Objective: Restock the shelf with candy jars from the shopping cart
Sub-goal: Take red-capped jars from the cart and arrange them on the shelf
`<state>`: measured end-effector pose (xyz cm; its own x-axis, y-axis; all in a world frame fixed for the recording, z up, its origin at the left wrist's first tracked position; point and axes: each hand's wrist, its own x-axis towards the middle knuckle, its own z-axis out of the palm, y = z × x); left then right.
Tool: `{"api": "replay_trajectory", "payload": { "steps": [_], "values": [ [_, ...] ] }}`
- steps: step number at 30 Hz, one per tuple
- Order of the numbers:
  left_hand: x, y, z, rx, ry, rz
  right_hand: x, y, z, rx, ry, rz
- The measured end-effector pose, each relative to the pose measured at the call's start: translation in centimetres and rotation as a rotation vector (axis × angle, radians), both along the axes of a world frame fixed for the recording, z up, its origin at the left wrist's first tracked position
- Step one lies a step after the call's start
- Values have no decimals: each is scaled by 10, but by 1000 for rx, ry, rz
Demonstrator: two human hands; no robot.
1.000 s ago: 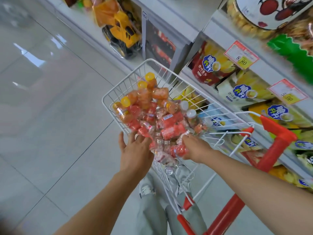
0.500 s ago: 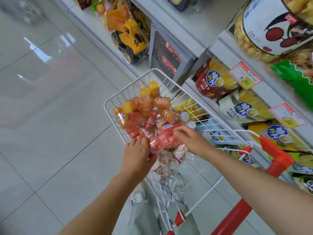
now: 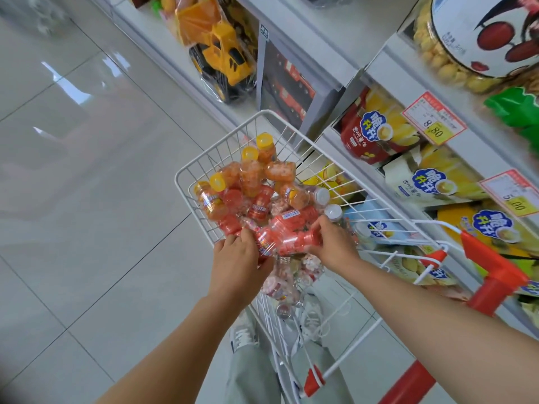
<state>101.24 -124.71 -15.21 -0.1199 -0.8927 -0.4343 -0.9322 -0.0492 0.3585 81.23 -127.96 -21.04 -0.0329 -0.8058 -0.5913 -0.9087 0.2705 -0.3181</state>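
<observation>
In the white wire shopping cart (image 3: 221,143) beside the grey shelf (image 3: 388,71), the left hand (image 3: 236,258) held one clear plastic jar of red candy (image 3: 266,239) and the right hand (image 3: 332,246) held a second red jar (image 3: 296,242), both on the jar pile (image 3: 253,182).

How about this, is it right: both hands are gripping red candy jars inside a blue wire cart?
Not blue: the head view shows a white wire cart. The left hand and right hand do grip red candy jars inside it.
</observation>
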Motion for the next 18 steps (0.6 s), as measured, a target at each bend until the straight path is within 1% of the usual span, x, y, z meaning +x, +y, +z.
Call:
{"api": "replay_trajectory", "payload": {
  "steps": [3,5,9,13,15,18],
  "values": [
    [-1,-2,2,16,15,16,-2,-2,11,6,-154,-99],
    [-2,-5,6,51,91,79,-2,-3,23,-6,-264,-146],
    [-9,-16,24,151,306,259,-6,-6,55,30,-526,-258],
    [-20,-29,56,264,614,453,-18,-6,97,-4,-729,-413],
    [-27,-36,77,267,747,470,-26,-4,120,-44,-809,-500],
    [-46,-42,114,288,897,427,-41,4,156,-159,-924,-653]
  ]
}}
